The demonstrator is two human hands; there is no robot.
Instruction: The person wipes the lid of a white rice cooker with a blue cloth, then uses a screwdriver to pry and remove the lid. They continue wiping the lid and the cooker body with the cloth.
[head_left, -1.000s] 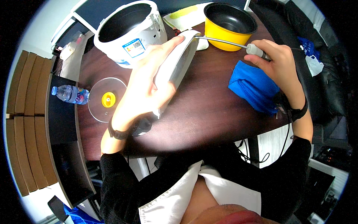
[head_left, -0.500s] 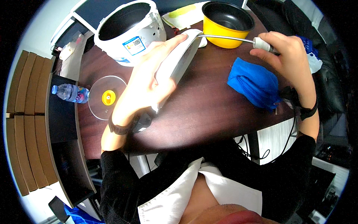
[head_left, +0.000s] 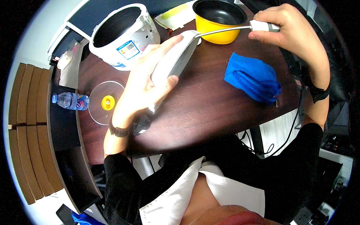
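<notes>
My left hand [head_left: 140,80] grips a white rounded shell [head_left: 168,63], which looks like a rice cooker lid. It is tilted up on edge, its greyish inner side toward the right. My right hand [head_left: 288,32] is closed round the white-and-grey handle of a screwdriver [head_left: 260,26]. The long metal shaft reaches left, and its tip meets the lid's upper end. Behind my left hand stands the white rice cooker body [head_left: 107,56], open at the top with a dark inside. Beyond the shaft sits a yellow inner pot [head_left: 217,34] with a black lining.
A crumpled blue cloth [head_left: 251,78] lies on the dark wooden table [head_left: 202,108]. To the left are a clear round lid [head_left: 96,99] with a yellow knob and a plastic bottle [head_left: 73,101] lying on its side. A white-and-yellow cloth [head_left: 176,15] rests at the back.
My right hand has moved slightly up, with the screwdriver's handle higher. The lid has turned a little in my left hand. The whole view has shifted somewhat.
</notes>
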